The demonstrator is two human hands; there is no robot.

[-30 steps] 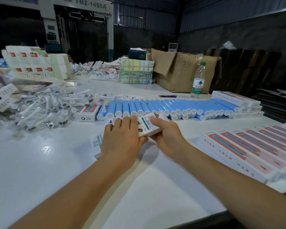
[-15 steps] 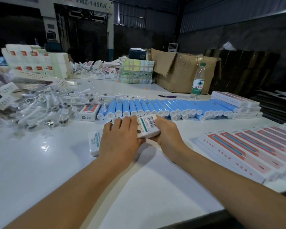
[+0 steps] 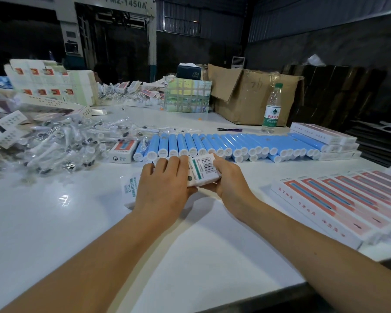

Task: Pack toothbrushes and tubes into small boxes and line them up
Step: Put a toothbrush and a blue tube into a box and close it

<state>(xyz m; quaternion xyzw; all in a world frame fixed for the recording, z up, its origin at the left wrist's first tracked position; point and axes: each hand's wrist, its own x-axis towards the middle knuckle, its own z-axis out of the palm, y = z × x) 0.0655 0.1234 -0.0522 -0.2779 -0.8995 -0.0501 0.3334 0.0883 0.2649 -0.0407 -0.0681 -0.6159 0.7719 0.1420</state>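
Both hands close on a small white box (image 3: pixel 202 171) at the middle of the white desk (image 3: pixel 54 222), its barcoded face turned up: the left hand (image 3: pixel 165 188) lies over the box's left part with fingers curled onto its top and thumb beneath the near edge, while the right hand (image 3: pixel 229 177) grips its right end, fingers wrapped round the far side. Under the left hand a second white box (image 3: pixel 129 192) with green lettering lies flat on the desk. Just beyond the fingers runs a row of blue tubes (image 3: pixel 224 145) with white caps facing the camera. Left of the row sits a small red-fronted box (image 3: pixel 123 151), then a heap of bagged toothbrush heads (image 3: pixel 54 145). To the right, long pink boxes (image 3: pixel 339 199) lie side by side. A water bottle (image 3: pixel 271 109) stands by a cardboard carton (image 3: pixel 246 93) at the rear.
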